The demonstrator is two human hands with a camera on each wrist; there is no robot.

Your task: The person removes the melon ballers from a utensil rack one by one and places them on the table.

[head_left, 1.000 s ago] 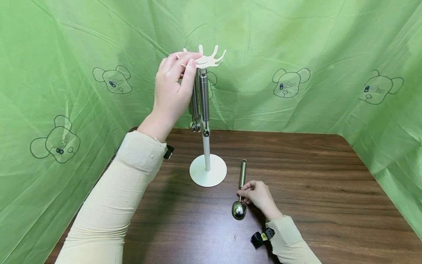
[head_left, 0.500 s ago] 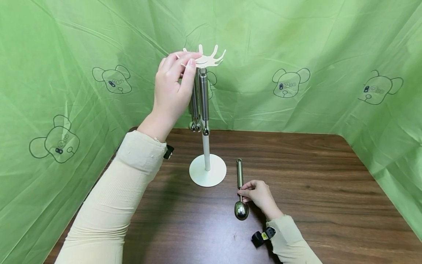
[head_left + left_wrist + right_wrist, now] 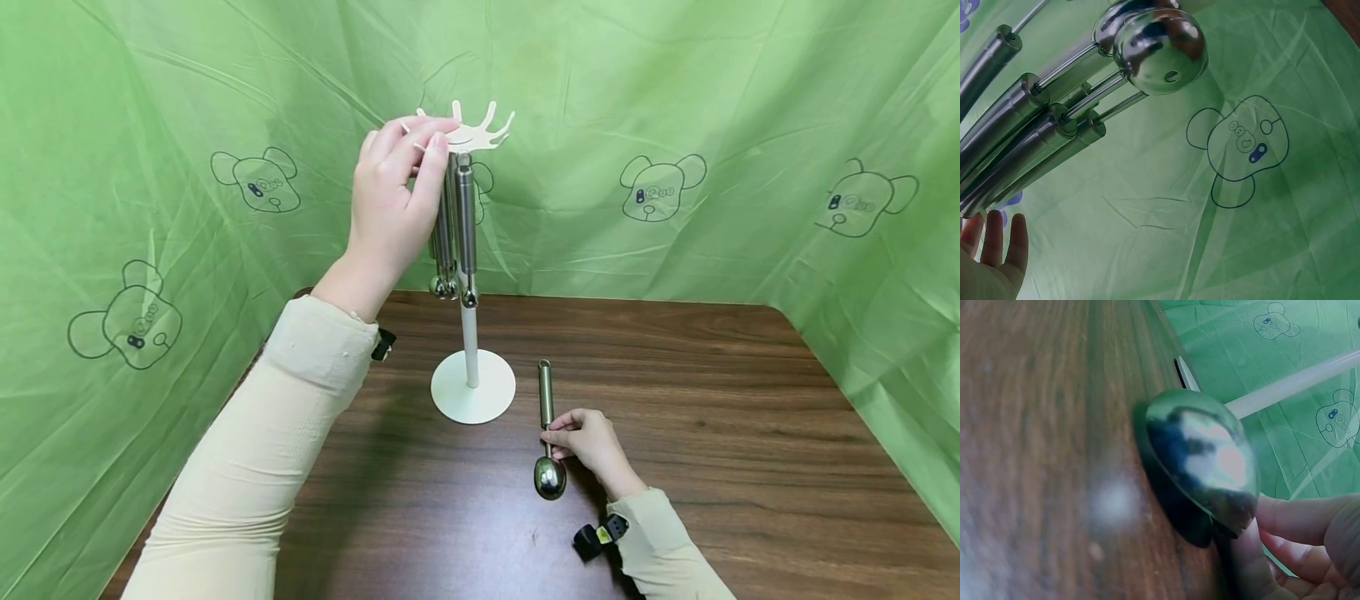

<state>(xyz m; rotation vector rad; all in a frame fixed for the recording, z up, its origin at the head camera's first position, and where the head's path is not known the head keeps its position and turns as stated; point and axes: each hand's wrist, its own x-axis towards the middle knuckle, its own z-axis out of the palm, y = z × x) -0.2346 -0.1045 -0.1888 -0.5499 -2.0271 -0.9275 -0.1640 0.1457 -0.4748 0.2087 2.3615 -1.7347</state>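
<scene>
My left hand [image 3: 397,183] is at the top of a white utensil rack [image 3: 480,137], its thumb and fingers pinching the edge of the pronged disc. Several steel scoops [image 3: 466,221] hang from the disc beside that hand. Their rounded bowls [image 3: 1161,53] show large in the left wrist view, with my fingers [image 3: 1016,247] near the handle ends. On the table, my right hand [image 3: 592,446] pinches a steel scoop [image 3: 550,477] at its thin neck. The scoop lies with its domed side up and its handle [image 3: 545,392] pointing away from me.
The rack's round white base [image 3: 450,404] stands on the brown wooden table [image 3: 712,417], left of the lying scoop. Green cloth [image 3: 562,83] with printed bear heads encloses the table at the back and sides.
The lying scoop has turned slightly in my right hand: its handle end swung left and its bowl shifted right, then it stayed still. My left hand has stayed in place at the rack.
</scene>
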